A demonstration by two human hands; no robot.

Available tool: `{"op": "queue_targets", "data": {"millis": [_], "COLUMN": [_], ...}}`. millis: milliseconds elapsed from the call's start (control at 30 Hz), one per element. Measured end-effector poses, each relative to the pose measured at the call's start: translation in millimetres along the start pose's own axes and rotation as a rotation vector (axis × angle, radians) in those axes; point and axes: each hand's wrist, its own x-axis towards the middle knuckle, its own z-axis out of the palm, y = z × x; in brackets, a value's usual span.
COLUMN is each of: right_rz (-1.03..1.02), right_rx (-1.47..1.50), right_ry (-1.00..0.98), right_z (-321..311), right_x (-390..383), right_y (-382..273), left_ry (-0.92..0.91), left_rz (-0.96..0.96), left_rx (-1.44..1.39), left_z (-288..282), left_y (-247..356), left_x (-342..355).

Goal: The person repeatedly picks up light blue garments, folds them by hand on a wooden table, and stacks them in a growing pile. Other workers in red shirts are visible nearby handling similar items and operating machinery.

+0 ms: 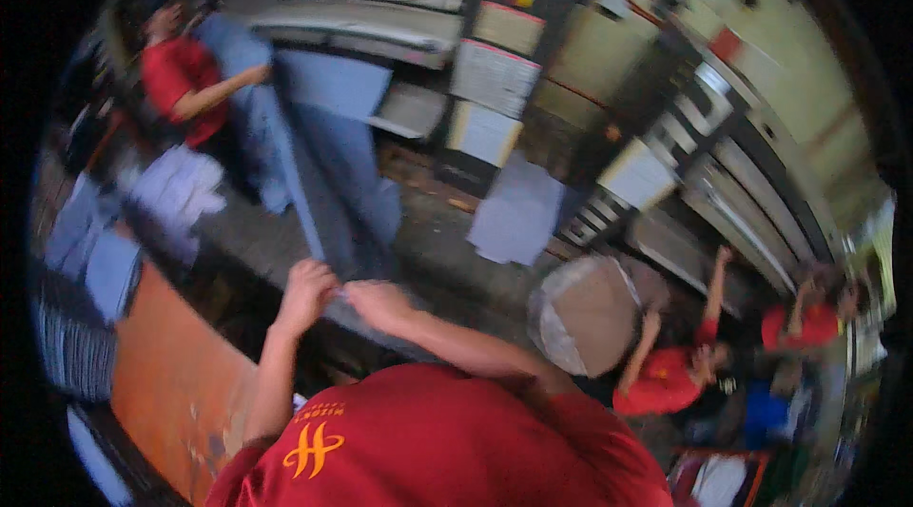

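Note:
A long blue-grey cloth sheet [328, 155] is stretched between me and a co-worker in a red shirt [181, 79] at the far left. My left hand [309, 290] is closed on the near end of the sheet. Close beside it, my right hand [378, 305] also grips that end, its fingers closed. The sheet hangs in a fold from a taut edge, and its lower part drops toward the floor. The co-worker's hand holds the other end up. Exact finger positions are blurred.
Large ironing machines [371, 17] line the back. An orange-brown table [181, 383] stands at my left, with folded cloth stacks [76, 345] and a white cloth heap [176, 188] beyond. A round wrapped bundle [590, 312] sits at right, near two other people in red shirts [661, 383].

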Motion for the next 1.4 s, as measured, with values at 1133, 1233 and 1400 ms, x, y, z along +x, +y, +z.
{"op": "queue_targets", "data": {"millis": [1133,1233,1400], "right_rz": [0.770,0.879,1.074], "right_rx": [0.239,0.288,0.371], "right_ry": [-0.235,-0.227,-0.183], "right_z": [167,200,264], "right_x": [-488,-530,-586], "right_y": [-2,-33,-86], "left_ry": [0.072,0.115,0.074], "left_rz": [-0.497,-0.475,-0.462], "left_rx": [-0.091,-0.102,-0.132], "left_z": [95,96,96], "left_y": [-13,-11,-16], "left_x": [-231,-236,-231]}}
